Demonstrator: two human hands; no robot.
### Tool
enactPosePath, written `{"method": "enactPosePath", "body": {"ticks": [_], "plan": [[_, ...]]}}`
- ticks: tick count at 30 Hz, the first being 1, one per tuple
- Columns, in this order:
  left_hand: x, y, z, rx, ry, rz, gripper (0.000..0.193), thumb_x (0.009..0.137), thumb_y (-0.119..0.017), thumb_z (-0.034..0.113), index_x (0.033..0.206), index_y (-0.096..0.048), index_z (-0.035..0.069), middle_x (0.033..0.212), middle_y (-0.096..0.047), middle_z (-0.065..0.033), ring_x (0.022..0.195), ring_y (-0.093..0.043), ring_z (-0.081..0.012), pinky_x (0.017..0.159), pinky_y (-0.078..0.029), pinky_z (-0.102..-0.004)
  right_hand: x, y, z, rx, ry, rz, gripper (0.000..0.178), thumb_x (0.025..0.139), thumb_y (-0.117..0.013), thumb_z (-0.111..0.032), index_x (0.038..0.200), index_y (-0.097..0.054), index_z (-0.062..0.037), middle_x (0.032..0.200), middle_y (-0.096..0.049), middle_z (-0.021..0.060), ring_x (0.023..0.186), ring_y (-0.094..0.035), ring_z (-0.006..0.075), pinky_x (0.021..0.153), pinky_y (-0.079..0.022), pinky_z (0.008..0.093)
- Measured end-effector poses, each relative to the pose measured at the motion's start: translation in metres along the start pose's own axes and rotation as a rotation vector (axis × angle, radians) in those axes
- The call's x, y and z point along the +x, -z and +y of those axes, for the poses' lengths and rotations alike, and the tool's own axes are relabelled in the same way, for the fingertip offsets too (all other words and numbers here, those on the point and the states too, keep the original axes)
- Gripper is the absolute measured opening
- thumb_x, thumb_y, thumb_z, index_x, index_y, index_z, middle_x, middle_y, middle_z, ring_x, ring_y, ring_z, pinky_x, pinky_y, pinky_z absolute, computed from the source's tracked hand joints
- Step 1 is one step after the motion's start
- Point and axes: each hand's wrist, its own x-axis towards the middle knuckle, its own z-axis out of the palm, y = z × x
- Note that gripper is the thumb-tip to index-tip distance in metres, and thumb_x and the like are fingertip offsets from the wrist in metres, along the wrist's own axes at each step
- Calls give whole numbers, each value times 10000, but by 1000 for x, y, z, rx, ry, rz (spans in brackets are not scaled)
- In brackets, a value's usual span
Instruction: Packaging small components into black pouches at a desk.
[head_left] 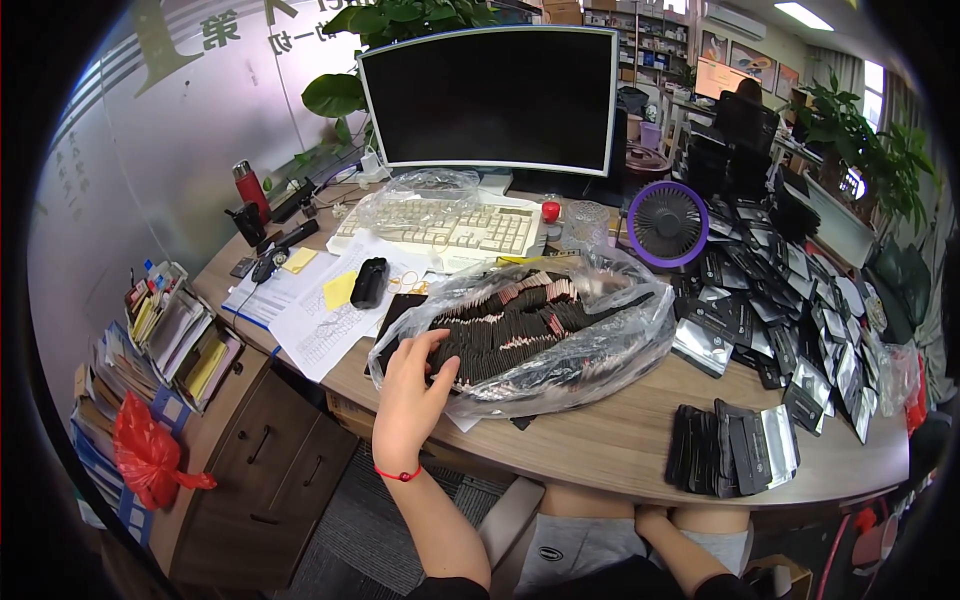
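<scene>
You sit at a curved-edged, brown wood-grain desk [590, 447] in an office with a frosted wall panel [190, 110] on the left and, at the far right, a seated person [748, 98] facing a lit screen. At the back of the desk stands a wide, curved black monitor with a pale frame [490, 100]; before it lie a cream-coloured keyboard [490, 228] and, to the left, white printed paper sheets [318, 312]. A round purple-rimmed desk fan [668, 224] stands right of centre, beside a large, loose heap of flat black-and-silver pouches [745, 310]. Nearer you, by the front right edge, a neat overlapping row of flat black pouches [725, 450] leans along the desk. In the middle, straight in front of you, lies a big, open, clear plastic bag [640, 345] filled with tightly packed rows of thin, dark, flat pieces [500, 335]. Your left hand [412, 388], with a red cord bracelet [398, 476] at the wrist, is at the bag's near left side, its thumb and forefinger well apart and curved over the dark pieces; whether the fingertips touch them you cannot tell. Your right hand [654, 522] rests low between your thighs, its fingers hidden, so whether they are spread or closed cannot be told.
</scene>
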Motion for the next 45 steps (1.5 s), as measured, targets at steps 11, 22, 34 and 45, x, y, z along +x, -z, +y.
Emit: {"method": "enactPosePath", "body": {"ticks": [11, 22, 34, 45], "plan": [[-2, -2, -1, 34, -29, -7, 317, 874, -590, 142, 1182, -567, 72, 990, -562, -113, 840, -491, -213, 805, -438, -320, 2, 3, 0, -36, -47, -89, 500, 969, -382, -270, 1439, -349, -102, 1504, -297, 139, 1362, -326, 329, 1059, -315, 525], [-4, -1, 8, 68, -3, -18, 361, 878, -579, 143, 1231, -531, 83, 1017, -554, -141, 870, -503, -224, 817, -441, -327, 27, -36, 11, -58, 9, 78, 497, 968, -380, -273, 1433, -359, -100, 1494, -317, 139, 1354, -342, 325, 1035, -349, 524], [-3, -7, 6, 123, 53, 37, 454, 839, -620, 162, 1261, -491, 55, 1061, -592, -180, 964, -536, -309, 846, -451, -387, 2, 4, -1, -237, 112, 220, 500, 952, -400, -270, 1429, -371, -122, 1498, -311, 122, 1365, -321, 297, 1030, -348, 488], [3, -9, 7, 155, -46, 71, 504, 791, -672, 113, 1265, -502, 84, 962, -593, -146, 782, -537, -221, 691, -470, -334, 53, -64, 27, -126, 425, 1464, 537, 909, -467, -203, 1419, -379, -61, 1524, -231, 158, 1408, -203, 347, 1126, -153, 531]]}}
